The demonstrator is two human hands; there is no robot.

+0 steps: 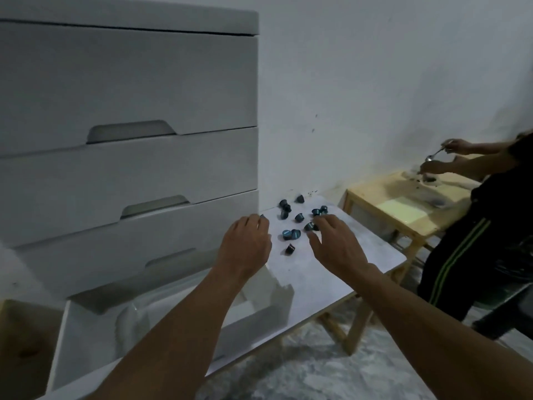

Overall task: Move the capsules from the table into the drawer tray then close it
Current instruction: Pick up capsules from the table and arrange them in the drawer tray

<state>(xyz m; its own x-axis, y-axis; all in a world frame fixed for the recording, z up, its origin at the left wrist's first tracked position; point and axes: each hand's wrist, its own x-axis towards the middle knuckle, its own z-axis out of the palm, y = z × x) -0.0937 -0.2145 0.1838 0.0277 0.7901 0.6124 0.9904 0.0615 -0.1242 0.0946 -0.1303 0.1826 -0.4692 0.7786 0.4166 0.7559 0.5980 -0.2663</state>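
Note:
Several dark blue capsules (291,234) lie scattered on the white table (331,281), right of the white drawer cabinet (129,82). My left hand (247,243) hovers at the table's left edge with curled fingers, and a blue capsule (262,216) shows at its fingertips. Spread above the cluster, my right hand (334,243) has its fingertips on a capsule (309,226) and its thumb apart. The bottom drawer (83,336) stands pulled out below my left forearm; its inside is blurred, with a pale translucent tray (129,319) partly hidden by my arm.
The cabinet's upper three drawers are closed. To the right stands a wooden table (403,209) where another person (467,255) in dark clothes holds a spoon. A wooden box (23,342) sits at the lower left. The floor below is mottled grey.

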